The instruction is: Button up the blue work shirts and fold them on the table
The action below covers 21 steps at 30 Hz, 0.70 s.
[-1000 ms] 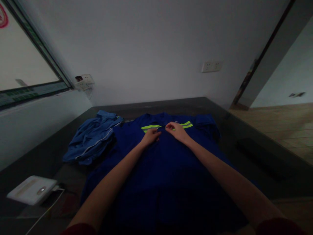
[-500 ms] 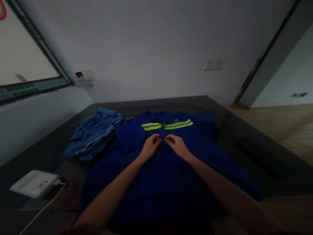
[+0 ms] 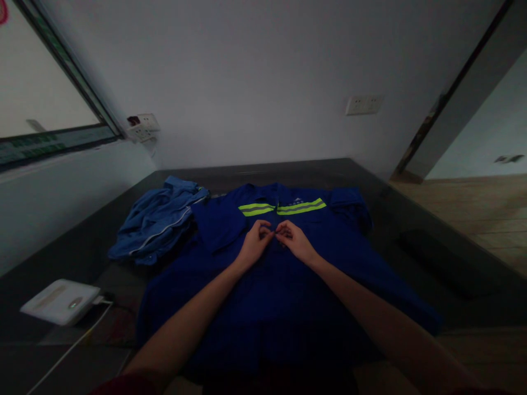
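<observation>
A dark blue work jacket point(image 3: 263, 291) lies spread front up, with a yellow-green reflective stripe point(image 3: 302, 207) across its chest. Both hands meet at its front opening, just below the stripe. My left hand point(image 3: 257, 241) is closed in a pinch on the jacket's front edge. Close beside it, almost touching, my right hand point(image 3: 294, 240) pinches the opposite edge. The small piece of cloth or fastener between the fingertips is too dark to make out. The jacket's left-hand sleeve point(image 3: 220, 222) is folded inward.
A crumpled lighter blue garment point(image 3: 156, 222) with white piping lies left of the jacket. Nearer, a white box-shaped device point(image 3: 61, 302) has a white cable point(image 3: 69, 351) plugged in. A long black object point(image 3: 444, 263) rests at the table's right. Behind the dark table point(image 3: 296, 167) stands a wall with sockets point(image 3: 364, 105).
My two hands have drawn closer together, so their fingertips nearly meet at the jacket's front. The jacket stays where it was, and the view has shifted slightly.
</observation>
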Each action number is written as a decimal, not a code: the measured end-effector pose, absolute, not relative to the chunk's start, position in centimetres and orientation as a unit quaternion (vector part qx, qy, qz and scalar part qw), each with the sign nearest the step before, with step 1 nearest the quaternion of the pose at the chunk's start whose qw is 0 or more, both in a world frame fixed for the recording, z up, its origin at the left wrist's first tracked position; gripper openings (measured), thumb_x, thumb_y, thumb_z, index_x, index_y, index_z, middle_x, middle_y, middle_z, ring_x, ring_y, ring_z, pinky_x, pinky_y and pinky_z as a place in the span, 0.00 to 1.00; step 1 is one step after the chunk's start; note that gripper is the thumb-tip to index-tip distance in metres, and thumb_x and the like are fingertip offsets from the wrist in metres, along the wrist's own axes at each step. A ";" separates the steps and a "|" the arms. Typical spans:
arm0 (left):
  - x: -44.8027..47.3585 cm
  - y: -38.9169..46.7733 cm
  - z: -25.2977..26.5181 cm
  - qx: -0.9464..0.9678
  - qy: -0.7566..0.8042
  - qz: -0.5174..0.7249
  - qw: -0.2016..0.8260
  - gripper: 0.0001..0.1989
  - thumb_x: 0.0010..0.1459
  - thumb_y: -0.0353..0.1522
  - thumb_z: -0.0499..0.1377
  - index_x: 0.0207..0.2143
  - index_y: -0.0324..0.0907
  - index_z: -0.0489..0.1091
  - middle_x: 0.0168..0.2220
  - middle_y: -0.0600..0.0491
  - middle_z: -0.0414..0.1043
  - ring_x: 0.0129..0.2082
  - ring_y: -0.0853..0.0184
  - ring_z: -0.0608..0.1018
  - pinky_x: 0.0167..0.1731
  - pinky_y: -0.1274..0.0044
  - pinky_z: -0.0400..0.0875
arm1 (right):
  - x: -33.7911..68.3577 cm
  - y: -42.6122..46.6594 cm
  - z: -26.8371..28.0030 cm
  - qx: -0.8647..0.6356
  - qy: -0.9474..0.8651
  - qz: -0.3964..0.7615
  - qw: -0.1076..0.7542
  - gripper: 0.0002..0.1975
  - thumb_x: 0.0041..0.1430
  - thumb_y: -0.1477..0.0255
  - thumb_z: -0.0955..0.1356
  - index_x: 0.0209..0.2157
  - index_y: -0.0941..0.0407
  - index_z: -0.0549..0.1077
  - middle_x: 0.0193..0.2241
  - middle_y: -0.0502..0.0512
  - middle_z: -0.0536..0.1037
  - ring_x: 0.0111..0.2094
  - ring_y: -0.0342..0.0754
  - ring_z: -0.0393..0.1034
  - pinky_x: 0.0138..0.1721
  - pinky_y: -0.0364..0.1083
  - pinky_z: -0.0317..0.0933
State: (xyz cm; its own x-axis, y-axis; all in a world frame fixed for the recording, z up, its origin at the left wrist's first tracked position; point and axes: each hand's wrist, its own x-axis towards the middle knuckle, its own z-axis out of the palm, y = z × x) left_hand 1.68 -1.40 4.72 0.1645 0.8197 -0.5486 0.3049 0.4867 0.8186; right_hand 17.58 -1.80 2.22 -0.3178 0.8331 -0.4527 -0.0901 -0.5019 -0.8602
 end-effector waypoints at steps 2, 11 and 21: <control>1.6 -1.3 4.7 0.451 0.615 0.197 0.616 0.14 0.55 0.35 0.57 0.43 0.40 0.60 0.25 0.59 0.68 0.24 0.72 0.70 0.26 0.81 0.61 | 17.6 -1.7 2.3 -0.489 -0.371 0.719 0.326 0.08 0.49 0.70 0.67 0.32 0.56 0.65 0.25 0.47 0.67 0.26 0.42 0.64 0.25 0.42 0.60; 1.6 -0.8 6.1 0.572 0.587 0.026 0.572 0.15 0.56 0.40 0.54 0.21 0.40 0.59 0.19 0.59 0.61 0.20 0.73 0.64 0.22 0.80 0.53 | 17.5 -1.8 2.7 -0.498 -0.361 0.707 0.349 0.08 0.47 0.71 0.69 0.29 0.56 0.66 0.25 0.48 0.69 0.26 0.42 0.66 0.26 0.41 0.63; 1.1 -0.3 5.6 0.506 0.559 0.063 0.654 0.15 0.53 0.40 0.55 0.21 0.42 0.56 0.17 0.62 0.55 0.18 0.75 0.59 0.19 0.81 0.51 | 18.1 -1.3 2.3 -0.508 -0.362 0.704 0.339 0.10 0.44 0.70 0.71 0.26 0.56 0.65 0.21 0.47 0.69 0.23 0.42 0.66 0.25 0.42 0.63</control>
